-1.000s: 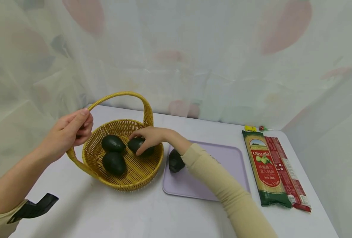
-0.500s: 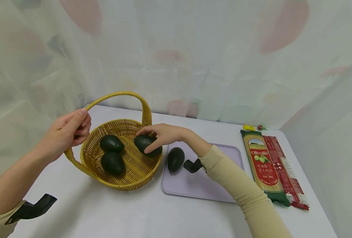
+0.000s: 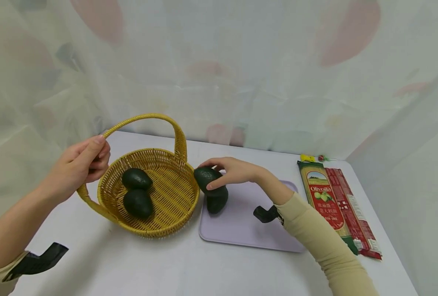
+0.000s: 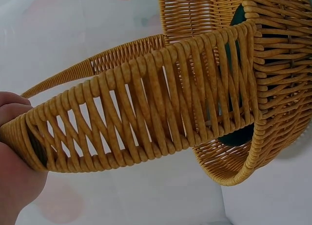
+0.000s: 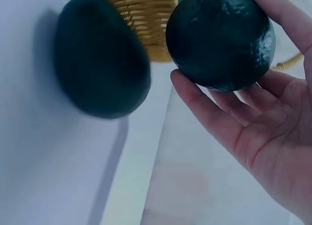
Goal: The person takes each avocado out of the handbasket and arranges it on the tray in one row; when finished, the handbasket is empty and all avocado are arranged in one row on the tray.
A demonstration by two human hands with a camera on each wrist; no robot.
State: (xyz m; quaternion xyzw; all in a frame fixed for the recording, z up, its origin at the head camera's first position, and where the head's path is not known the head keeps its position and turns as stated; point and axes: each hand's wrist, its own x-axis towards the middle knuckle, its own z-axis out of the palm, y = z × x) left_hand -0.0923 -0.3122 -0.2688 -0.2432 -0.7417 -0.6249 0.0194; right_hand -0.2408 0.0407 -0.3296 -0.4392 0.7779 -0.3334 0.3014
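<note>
My left hand [image 3: 87, 159] grips the handle of a yellow woven basket [image 3: 171, 205] on its left side; the left wrist view shows the fingers wrapped round the wicker handle [image 4: 131, 108]. Two dark green avocados, one behind [image 3: 136, 179] and one in front [image 3: 138, 204], lie in the basket's left half. Between the thumb and fingers of my right hand [image 3: 233, 170] is a third avocado [image 5: 219, 40], held just right of the basket rim. Below it another avocado [image 5: 100, 57] lies on the pale purple tray [image 3: 248, 238], partly covered by the held one in the head view.
Right of the tray lie a green and red pasta packet [image 3: 324, 193] and a dark red packet [image 3: 356, 213]. Behind them are a small yellow wrapped item [image 3: 307, 158] and a small red item [image 3: 321, 158]. A patterned curtain [image 3: 263, 82] hangs along the table's back edge.
My right hand has lifted the avocado out of the basket and carried it right, over the tray's left edge. The left hand keeps its grip on the handle.
</note>
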